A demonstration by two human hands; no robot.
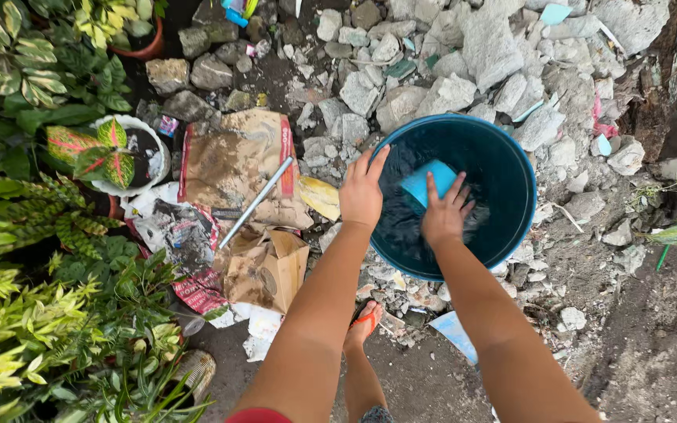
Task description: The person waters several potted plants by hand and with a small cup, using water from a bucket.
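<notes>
Head view looks straight down on a rough yard floor of dirt and broken concrete rubble (pixel 464 55), which spreads beyond and to both sides of the two hands. Next in size comes the bank of potted green and variegated plants (pixel 33 258), well to the left of the left hand, filling that whole edge. Between the plants and the left hand lie crumpled, dusty paper sacks (pixel 237 164), flattened on the ground with a grey metal rod (pixel 256 202) resting slantwise across them, probably dropped there to keep it out of the dirt. The blue plastic basin (pixel 523 196) sits on the rubble directly under both hands, holding dark water. The left hand (pixel 362 192) lies on the basin's near-left rim, fingers spread and flat, a loose open grip that seems meant to steady the basin against rocking on the uneven stones. The right hand (pixel 444 211) is down inside the basin at the water's surface, its grip pressed over a light blue sponge-like pad (pixel 429 182); fingers curl on the pad's lower edge, and the pad pokes out just beyond the fingertips, toward the basin's middle. Below the left forearm, a foot in an orange flip-flop (pixel 366 321) stands near the basin's rim. Small blue shards (pixel 454 333) lie under the right forearm.
</notes>
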